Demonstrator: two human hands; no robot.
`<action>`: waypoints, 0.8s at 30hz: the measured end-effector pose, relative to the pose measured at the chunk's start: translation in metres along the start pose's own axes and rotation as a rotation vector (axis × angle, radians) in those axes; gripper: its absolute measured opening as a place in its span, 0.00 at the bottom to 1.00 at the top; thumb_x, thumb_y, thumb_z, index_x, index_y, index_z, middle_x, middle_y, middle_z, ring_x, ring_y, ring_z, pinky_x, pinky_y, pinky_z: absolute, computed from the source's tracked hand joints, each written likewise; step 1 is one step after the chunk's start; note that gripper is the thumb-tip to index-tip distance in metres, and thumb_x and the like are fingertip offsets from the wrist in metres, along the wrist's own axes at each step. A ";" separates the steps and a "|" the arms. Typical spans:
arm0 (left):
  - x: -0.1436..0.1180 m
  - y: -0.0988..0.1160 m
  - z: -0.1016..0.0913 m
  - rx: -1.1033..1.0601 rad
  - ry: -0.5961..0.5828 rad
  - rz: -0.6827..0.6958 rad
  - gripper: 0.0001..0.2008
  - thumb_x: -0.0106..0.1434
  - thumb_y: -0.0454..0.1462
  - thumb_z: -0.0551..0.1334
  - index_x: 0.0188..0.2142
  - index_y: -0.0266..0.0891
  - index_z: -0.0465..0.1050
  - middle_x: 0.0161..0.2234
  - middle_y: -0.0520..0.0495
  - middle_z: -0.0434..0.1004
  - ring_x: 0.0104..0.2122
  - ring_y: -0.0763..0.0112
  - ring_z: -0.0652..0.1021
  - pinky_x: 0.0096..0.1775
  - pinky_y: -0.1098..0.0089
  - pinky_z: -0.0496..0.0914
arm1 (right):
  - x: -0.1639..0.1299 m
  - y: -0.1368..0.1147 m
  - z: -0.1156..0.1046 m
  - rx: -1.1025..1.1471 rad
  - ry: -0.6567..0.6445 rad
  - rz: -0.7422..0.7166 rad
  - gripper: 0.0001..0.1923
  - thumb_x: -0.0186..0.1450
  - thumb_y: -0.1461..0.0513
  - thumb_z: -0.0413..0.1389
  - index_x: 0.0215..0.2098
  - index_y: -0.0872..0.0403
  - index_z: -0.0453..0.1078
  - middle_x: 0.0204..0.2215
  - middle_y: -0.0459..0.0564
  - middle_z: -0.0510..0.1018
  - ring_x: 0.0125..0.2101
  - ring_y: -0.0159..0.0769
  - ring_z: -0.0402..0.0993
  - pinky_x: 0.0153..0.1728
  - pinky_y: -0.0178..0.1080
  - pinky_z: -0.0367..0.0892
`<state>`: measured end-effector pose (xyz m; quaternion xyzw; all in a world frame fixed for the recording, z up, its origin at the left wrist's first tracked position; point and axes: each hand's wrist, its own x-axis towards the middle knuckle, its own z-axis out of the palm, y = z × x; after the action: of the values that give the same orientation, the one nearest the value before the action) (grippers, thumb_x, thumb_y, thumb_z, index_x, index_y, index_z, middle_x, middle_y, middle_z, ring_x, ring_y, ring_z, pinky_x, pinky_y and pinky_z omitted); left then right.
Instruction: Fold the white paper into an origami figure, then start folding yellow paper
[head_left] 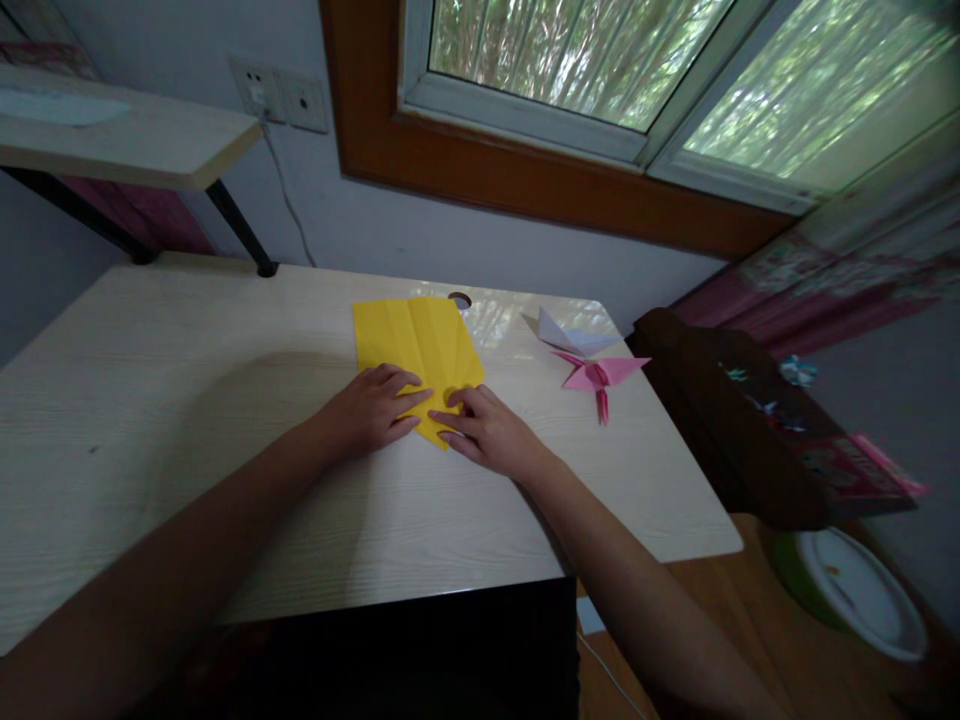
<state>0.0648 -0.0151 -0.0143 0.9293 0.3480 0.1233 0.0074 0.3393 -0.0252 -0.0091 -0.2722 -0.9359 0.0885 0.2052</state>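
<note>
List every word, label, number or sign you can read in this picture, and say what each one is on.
No text here can be read.
The yellow paper under the left hand and right hand is plain.
The pink origami and the white folded paper carry no print.
The dark box has coloured printing, too blurred to read.

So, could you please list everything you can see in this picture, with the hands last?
yellow paper: one, yellow, creased, flat on the desk under both hands
pink origami: one, pink, desk right
white origami: one, white, behind the pink one
desk: one, pale wood
shelf: one, pale, upper left
wall sockets: two, white, cable plugged into one
window: one, brown surround
bowl: one, green and white, floor right
left hand: flat on paper
right hand: flat on paper
</note>
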 end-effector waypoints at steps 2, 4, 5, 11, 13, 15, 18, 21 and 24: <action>0.000 0.001 -0.001 0.000 0.005 -0.003 0.24 0.74 0.46 0.52 0.64 0.41 0.67 0.58 0.39 0.70 0.58 0.55 0.67 0.61 0.54 0.61 | -0.001 0.000 -0.001 -0.005 0.002 -0.007 0.17 0.72 0.57 0.55 0.57 0.50 0.75 0.47 0.58 0.72 0.50 0.45 0.69 0.51 0.52 0.72; 0.000 0.001 -0.001 -0.002 0.009 -0.003 0.23 0.74 0.46 0.52 0.64 0.41 0.67 0.58 0.40 0.71 0.58 0.56 0.67 0.61 0.54 0.61 | -0.001 0.000 -0.001 -0.005 0.010 -0.020 0.16 0.72 0.57 0.55 0.56 0.49 0.76 0.47 0.58 0.73 0.49 0.45 0.69 0.50 0.51 0.72; 0.000 0.002 -0.002 -0.003 0.009 -0.003 0.23 0.74 0.46 0.52 0.64 0.41 0.67 0.58 0.40 0.71 0.58 0.56 0.67 0.61 0.55 0.61 | -0.002 0.000 -0.001 -0.003 0.017 -0.025 0.16 0.72 0.58 0.55 0.55 0.49 0.76 0.47 0.58 0.73 0.49 0.45 0.70 0.49 0.51 0.72; 0.000 0.002 -0.002 0.006 -0.010 -0.009 0.24 0.74 0.46 0.52 0.64 0.41 0.67 0.59 0.40 0.70 0.58 0.55 0.67 0.61 0.55 0.61 | -0.002 0.001 0.000 0.015 0.045 -0.027 0.14 0.72 0.59 0.56 0.53 0.49 0.78 0.46 0.57 0.73 0.47 0.44 0.71 0.48 0.50 0.73; 0.000 0.002 -0.002 0.006 -0.011 -0.008 0.24 0.74 0.46 0.52 0.64 0.41 0.67 0.59 0.40 0.70 0.58 0.55 0.67 0.61 0.54 0.61 | -0.002 0.001 0.001 0.023 0.052 -0.024 0.14 0.72 0.59 0.56 0.53 0.49 0.78 0.46 0.57 0.74 0.47 0.44 0.71 0.48 0.51 0.73; 0.000 0.002 -0.002 -0.002 -0.004 -0.008 0.24 0.74 0.46 0.52 0.64 0.41 0.68 0.59 0.39 0.70 0.58 0.55 0.67 0.60 0.54 0.61 | -0.002 0.002 0.001 0.029 0.054 -0.021 0.15 0.72 0.59 0.56 0.54 0.49 0.77 0.46 0.57 0.74 0.47 0.44 0.71 0.49 0.51 0.73; 0.000 0.002 -0.001 -0.019 0.014 -0.009 0.23 0.74 0.46 0.52 0.64 0.43 0.68 0.58 0.40 0.71 0.58 0.55 0.67 0.60 0.54 0.61 | -0.002 0.001 0.001 0.030 0.055 -0.012 0.16 0.72 0.60 0.55 0.55 0.49 0.76 0.46 0.57 0.74 0.48 0.45 0.71 0.49 0.52 0.73; 0.001 0.002 -0.001 -0.015 0.020 -0.010 0.23 0.74 0.47 0.53 0.64 0.44 0.68 0.58 0.40 0.71 0.57 0.56 0.67 0.60 0.55 0.62 | -0.002 0.001 0.001 0.014 0.058 -0.001 0.17 0.72 0.60 0.54 0.58 0.50 0.74 0.46 0.57 0.74 0.48 0.46 0.71 0.50 0.53 0.72; 0.001 0.002 -0.001 -0.007 0.019 -0.012 0.23 0.74 0.47 0.53 0.63 0.44 0.68 0.58 0.41 0.71 0.57 0.56 0.67 0.60 0.56 0.61 | -0.001 0.000 0.002 -0.004 0.055 0.004 0.18 0.72 0.60 0.54 0.59 0.50 0.73 0.46 0.58 0.74 0.48 0.46 0.70 0.50 0.53 0.72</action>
<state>0.0667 -0.0158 -0.0133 0.9259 0.3534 0.1332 0.0080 0.3398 -0.0258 -0.0110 -0.2769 -0.9296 0.0796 0.2299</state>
